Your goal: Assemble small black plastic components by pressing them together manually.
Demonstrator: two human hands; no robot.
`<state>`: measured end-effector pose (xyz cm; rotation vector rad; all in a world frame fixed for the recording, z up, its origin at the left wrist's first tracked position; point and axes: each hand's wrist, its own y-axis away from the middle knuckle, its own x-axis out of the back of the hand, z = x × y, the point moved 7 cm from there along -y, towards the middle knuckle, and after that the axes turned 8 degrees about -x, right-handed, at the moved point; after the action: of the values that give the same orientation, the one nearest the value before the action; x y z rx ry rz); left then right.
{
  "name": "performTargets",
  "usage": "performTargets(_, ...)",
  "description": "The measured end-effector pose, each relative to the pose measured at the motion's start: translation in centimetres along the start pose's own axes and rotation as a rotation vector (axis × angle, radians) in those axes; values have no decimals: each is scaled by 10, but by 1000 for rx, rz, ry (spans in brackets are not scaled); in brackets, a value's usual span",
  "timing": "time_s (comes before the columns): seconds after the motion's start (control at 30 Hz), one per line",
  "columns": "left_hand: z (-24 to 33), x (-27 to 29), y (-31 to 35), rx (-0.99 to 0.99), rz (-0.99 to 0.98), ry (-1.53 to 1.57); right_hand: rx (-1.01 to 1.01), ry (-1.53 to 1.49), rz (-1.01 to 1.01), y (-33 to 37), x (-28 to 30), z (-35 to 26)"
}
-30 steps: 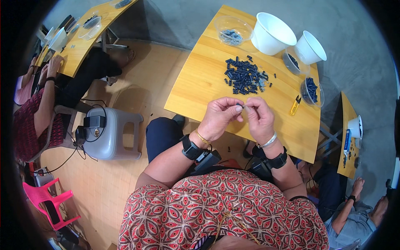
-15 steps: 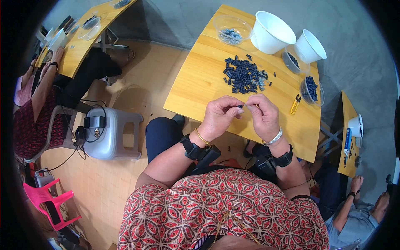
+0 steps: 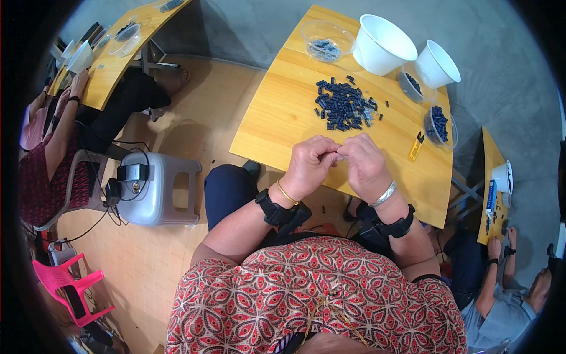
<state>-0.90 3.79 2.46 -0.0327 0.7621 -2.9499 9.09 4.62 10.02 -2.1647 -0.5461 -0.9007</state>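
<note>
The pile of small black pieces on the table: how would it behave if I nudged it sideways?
The black pile would probably scatter rather than slide as one, since its pieces lie loose. Each is likely stiff, given the straight, blocky outlines. A rightward push may carry along the clear bits at its right edge.

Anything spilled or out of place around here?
Possibly: tiny dark bits lie on the pale wooden floor, while the small black plastic pieces are heaped on the yellow wooden table. The bits are too small to identify.
</note>
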Motion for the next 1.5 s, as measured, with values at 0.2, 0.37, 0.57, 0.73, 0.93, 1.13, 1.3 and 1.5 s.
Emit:
performTargets(0.2, -9, -1, 3, 128, 24, 146, -194, -226, -40, 10, 2, 24)
performTargets(0.37, -17, -5, 5, 235, 80, 332, -134, 34, 40, 16, 11, 13)
performTargets(0.57, -17, -6, 7, 204, -23, 148, -64, 177, -129, 38, -13, 10)
performTargets(0.73, -11, -8, 5, 216, -61, 245, -160, -68, 55, 39, 3, 30)
performTargets(0.93, -10, -6, 2, 184, -97, 280, -482, 47, 184, 30, 45, 131)
performTargets(1.13, -18, -6, 3, 202, -65, 345, -473, 138, 70, 10, 28, 151)
performTargets(1.3, -22, -5, 4, 219, -44, 354, -420, 215, 41, 6, 20, 155)
performTargets(1.5, -26, -3, 5, 255, -36, 342, -420, 120, 84, 7, 21, 140)
